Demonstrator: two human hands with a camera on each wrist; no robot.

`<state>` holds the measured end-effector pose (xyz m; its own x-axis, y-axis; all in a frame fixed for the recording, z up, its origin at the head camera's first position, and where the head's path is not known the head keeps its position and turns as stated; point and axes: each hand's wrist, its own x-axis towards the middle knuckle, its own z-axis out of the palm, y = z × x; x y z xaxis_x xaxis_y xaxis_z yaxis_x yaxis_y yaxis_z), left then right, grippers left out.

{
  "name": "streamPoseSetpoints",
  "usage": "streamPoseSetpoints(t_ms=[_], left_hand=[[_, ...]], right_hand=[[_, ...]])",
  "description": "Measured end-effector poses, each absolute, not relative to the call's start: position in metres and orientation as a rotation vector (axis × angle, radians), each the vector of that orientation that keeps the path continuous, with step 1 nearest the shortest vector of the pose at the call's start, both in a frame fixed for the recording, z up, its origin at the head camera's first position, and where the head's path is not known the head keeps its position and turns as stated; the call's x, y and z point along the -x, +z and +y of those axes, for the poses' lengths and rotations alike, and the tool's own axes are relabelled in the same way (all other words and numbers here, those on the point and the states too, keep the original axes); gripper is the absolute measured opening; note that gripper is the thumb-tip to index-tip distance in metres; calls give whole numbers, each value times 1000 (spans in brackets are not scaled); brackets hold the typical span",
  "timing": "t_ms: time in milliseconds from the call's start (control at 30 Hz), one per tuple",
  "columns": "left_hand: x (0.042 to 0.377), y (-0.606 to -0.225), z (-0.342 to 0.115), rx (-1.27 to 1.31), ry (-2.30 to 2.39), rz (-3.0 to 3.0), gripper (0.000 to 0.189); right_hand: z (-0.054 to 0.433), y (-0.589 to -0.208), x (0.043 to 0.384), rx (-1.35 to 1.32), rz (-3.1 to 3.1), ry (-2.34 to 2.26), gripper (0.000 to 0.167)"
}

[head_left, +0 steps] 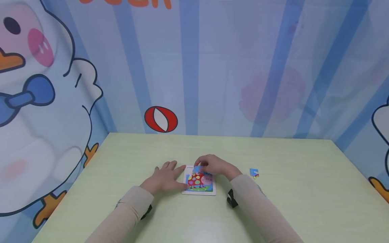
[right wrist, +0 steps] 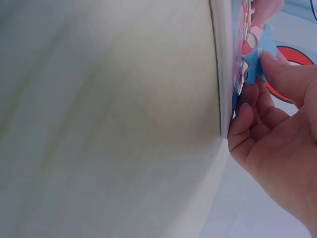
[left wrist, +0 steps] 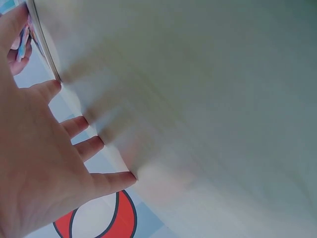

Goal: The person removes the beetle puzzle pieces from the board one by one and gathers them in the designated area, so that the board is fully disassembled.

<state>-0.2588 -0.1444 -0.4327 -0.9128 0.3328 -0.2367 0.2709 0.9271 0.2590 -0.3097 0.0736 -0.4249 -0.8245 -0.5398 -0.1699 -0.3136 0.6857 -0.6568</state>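
A small framed jigsaw puzzle (head_left: 199, 193) with a red spotted ladybug picture lies on the table. Spread out at its left side, my left hand (head_left: 165, 178) touches the frame's edge with thumb and index finger; the left wrist view shows the other fingertips on the tabletop. Over the puzzle's upper part, my right hand (head_left: 214, 164) pinches a blue puzzle piece (right wrist: 254, 64) between thumb and fingers. The right wrist view shows that piece tilted above the puzzle's surface. Off to the right lies a loose puzzle piece (head_left: 254, 173), blue with some yellow and red.
The pale green table (head_left: 136, 148) reaches back to a blue striped backdrop (head_left: 212, 67) with printed cartoon ducks and a red and white ball (head_left: 161, 119). A dark strap (head_left: 232, 198) shows at the right wrist.
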Motion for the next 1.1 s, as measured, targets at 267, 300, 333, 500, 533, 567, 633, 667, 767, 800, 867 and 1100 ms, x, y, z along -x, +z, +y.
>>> streamPoseSetpoints(t_ms=[267,300,333,500,533,567,633,667,767,800,867,1100], left_hand=[[258,-434,-144,-432,323,2803,83],[258,-434,-144,-430,325,2802,83],[258,-434,-144,-429,328,2803,83],[258,-433,-143,-430,338,2803,83],[258,-433,-143,-431,338,2803,83],[258,-433,-143,-432,340,2802,83],[258,-434,-143,-433,338,2802,83],[259,-434,-143,-433,335,2803,83],[259,-434,-143,-433,337,2803,83],[259,-434,-143,-434,336,2804,83],[259,-435,-143,-436,339,2803,84],[260,-436,-144,-445,339,2805,83]], right_hand=[[77,-425,308,652,2522,-967,19],[78,-425,308,652,2520,-976,20],[79,-425,308,653,2519,-983,20],[86,-420,308,685,2521,-995,20],[88,-419,308,688,2521,-994,20],[90,-417,307,695,2521,-994,20],[96,-413,306,719,2519,-991,20],[99,-410,305,740,2519,-988,20],[110,-403,302,793,2526,-972,21],[114,-401,301,809,2529,-966,21],[123,-397,300,831,2532,-956,22],[152,-383,295,850,2545,-946,23]])
